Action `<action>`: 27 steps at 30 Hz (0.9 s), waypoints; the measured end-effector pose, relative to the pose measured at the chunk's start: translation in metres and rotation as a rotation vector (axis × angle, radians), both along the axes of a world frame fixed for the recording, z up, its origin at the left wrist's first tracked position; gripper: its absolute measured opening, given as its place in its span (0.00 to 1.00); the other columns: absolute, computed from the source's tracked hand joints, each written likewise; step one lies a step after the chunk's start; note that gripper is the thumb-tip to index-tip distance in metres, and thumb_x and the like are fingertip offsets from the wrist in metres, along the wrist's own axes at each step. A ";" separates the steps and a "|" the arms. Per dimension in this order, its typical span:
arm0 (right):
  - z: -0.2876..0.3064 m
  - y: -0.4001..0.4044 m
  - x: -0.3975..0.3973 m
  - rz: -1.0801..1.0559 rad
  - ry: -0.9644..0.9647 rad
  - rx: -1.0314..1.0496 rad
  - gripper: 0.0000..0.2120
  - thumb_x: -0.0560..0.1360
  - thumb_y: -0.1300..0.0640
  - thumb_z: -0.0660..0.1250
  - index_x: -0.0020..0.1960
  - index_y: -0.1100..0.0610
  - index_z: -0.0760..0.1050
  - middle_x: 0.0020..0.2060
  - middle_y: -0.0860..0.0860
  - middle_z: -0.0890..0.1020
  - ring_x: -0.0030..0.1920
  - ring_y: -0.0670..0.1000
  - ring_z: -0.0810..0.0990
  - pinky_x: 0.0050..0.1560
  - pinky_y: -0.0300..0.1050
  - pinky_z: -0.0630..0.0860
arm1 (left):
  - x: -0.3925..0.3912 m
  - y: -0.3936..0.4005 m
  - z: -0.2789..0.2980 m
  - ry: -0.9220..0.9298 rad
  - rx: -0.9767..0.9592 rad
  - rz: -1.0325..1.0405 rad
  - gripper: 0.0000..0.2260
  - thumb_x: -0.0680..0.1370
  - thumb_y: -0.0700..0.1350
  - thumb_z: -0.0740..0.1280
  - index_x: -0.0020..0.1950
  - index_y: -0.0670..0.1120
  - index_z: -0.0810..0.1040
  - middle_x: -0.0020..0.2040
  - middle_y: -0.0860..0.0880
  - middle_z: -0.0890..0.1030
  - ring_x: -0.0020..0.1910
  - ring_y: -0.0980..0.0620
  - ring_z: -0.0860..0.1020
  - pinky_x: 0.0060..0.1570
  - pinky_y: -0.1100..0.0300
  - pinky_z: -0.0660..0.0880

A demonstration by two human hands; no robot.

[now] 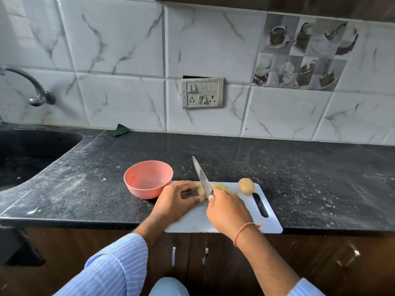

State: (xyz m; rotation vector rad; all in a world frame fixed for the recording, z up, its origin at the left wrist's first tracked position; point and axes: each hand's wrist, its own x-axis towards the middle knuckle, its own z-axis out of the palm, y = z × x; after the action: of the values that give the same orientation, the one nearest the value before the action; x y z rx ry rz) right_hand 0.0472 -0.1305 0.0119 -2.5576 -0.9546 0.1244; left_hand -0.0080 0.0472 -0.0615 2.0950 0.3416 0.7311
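1. Head view: black counter (299, 178), with a dark sink (32, 150) at far left.
2. White cutting board (271, 223) at the counter's front edge, slot handle on the right.
3. Pink bowl (147, 178) just left of the board.
4. Left hand (177, 201) holds the cut potato (201, 191) down on the board's left end, fingers curled over it.
5. Right hand (228, 210) grips the knife (202, 176) by the handle. The blade is across the cut potato, tip pointing to the wall.
6. Whole potato (246, 186) on the board's far right, apart from the hands.
7. Slices (220, 186) lie just right of the blade.
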 end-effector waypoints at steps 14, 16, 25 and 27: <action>-0.012 0.015 0.002 -0.001 0.002 -0.037 0.08 0.84 0.54 0.58 0.59 0.53 0.74 0.55 0.57 0.81 0.56 0.61 0.79 0.45 0.49 0.70 | 0.001 0.002 -0.003 0.022 -0.058 -0.017 0.22 0.72 0.47 0.83 0.65 0.49 0.86 0.61 0.60 0.84 0.57 0.64 0.84 0.62 0.60 0.81; -0.017 0.015 0.003 0.009 0.019 -0.053 0.09 0.84 0.54 0.57 0.60 0.53 0.74 0.56 0.57 0.81 0.57 0.61 0.80 0.46 0.49 0.71 | 0.002 0.003 -0.004 0.030 -0.064 -0.020 0.22 0.72 0.47 0.83 0.66 0.49 0.85 0.61 0.60 0.85 0.57 0.65 0.84 0.63 0.59 0.81; -0.029 -0.021 -0.009 0.044 -0.073 -0.131 0.13 0.86 0.50 0.54 0.66 0.51 0.71 0.53 0.54 0.82 0.55 0.58 0.82 0.46 0.51 0.75 | 0.002 0.005 -0.004 0.041 -0.047 0.001 0.23 0.72 0.49 0.83 0.66 0.53 0.85 0.61 0.61 0.84 0.59 0.64 0.83 0.63 0.58 0.81; -0.028 -0.026 -0.009 0.052 -0.159 -0.175 0.16 0.85 0.51 0.56 0.72 0.51 0.69 0.54 0.55 0.82 0.55 0.58 0.82 0.45 0.51 0.74 | 0.002 0.004 -0.003 0.036 -0.034 0.008 0.22 0.72 0.49 0.83 0.65 0.53 0.85 0.61 0.61 0.84 0.59 0.65 0.82 0.63 0.60 0.80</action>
State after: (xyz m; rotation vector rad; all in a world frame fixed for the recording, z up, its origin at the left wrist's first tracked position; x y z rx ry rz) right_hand 0.0384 -0.1565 -0.0164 -2.7367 -1.1143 0.0196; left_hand -0.0065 0.0514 -0.0649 2.0780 0.3793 0.6888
